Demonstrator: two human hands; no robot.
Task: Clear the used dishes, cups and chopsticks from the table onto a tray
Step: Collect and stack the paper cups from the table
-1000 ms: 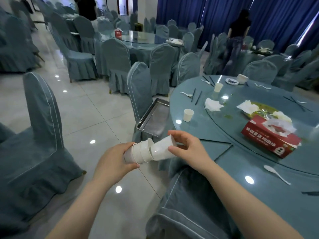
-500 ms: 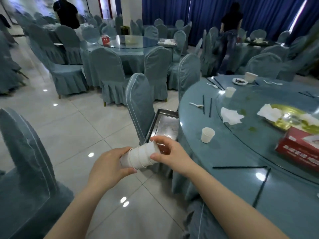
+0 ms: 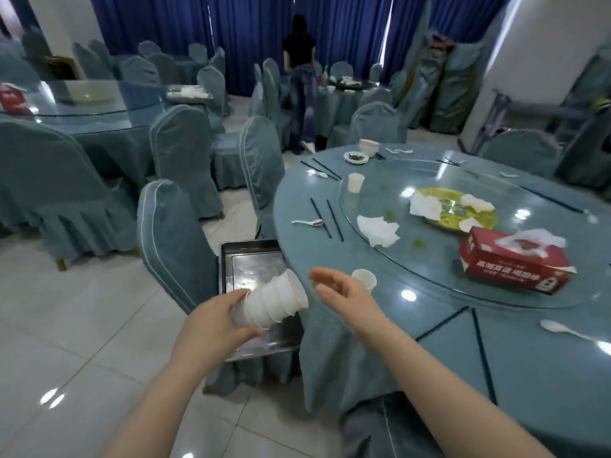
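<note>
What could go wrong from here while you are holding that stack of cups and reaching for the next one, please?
1. The stack of cups lies tilted, gripped near its base by the left hand alone; the outer cups could slide off, possibly onto the floor.
2. The right hand is open close to the single cup by the table edge and could knock it over or off.
3. The tray rests on a chair seat, so it may tip when loaded.

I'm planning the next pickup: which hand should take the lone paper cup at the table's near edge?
Right. The right hand is open beside that paper cup; the left hand holds the cup stack.
</note>
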